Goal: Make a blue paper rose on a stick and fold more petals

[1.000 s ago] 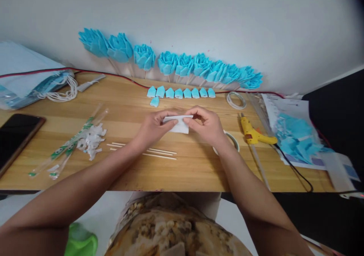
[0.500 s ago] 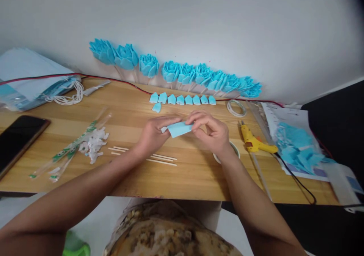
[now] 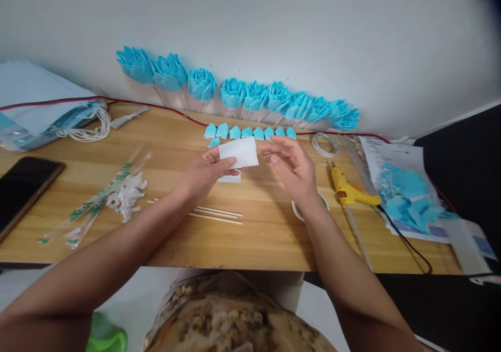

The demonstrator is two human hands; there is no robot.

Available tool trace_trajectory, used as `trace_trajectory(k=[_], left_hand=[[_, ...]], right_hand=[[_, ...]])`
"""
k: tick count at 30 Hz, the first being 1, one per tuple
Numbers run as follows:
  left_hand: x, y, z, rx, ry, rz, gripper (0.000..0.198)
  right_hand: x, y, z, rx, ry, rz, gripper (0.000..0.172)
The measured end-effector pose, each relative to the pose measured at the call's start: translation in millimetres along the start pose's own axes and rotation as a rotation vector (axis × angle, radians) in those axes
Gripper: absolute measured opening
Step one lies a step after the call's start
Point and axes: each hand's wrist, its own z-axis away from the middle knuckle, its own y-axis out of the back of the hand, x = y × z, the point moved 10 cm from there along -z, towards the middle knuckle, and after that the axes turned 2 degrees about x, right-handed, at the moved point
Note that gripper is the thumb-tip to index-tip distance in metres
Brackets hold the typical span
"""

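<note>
A small rectangular piece of paper (image 3: 241, 153), white side up, is pinched between the thumb and fingers of my left hand (image 3: 207, 169). Another white piece (image 3: 230, 177) shows just beneath those fingers; whether it is held or lies on the table I cannot tell. To the right of the paper, my right hand (image 3: 293, 167) is raised with its fingers apart and nothing in them. Beyond both hands, several folded blue petals (image 3: 246, 132) stand in a row, with one more petal (image 3: 213, 142) in front, partly covered by the paper.
Several blue paper flowers (image 3: 234, 93) on sticks lean on the wall. Thin wooden sticks (image 3: 219, 215) lie nearby. A yellow glue gun (image 3: 346, 190) and blue pieces (image 3: 405, 198) are at right. Paper scraps (image 3: 127, 195), a phone (image 3: 29, 193) and a bag (image 3: 43, 107) are at left.
The piece of paper has turned from its blue side to its white side. My right hand has let go of it and opened, while my left hand keeps hold.
</note>
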Motion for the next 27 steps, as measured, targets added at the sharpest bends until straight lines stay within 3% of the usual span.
trace_trajectory(k=[9,15,27], left_hand=[[-4.0,-8.1,3.4,-0.035,0.07,0.167,0.047],[-4.8,-12.8,3.3,-0.046,0.078,0.24,0.043],[-11.2,11.2,-1.8,0.166,0.031,0.155,0.046]], right_hand=[[1.4,-11.6,2.2,-0.079,0.091,0.044,0.03],[-12.4,-12.9,-0.3,-0.103,0.192,0.09,0.013],[0.3,-16.6,-0.5,-0.104,0.076,0.063,0.006]])
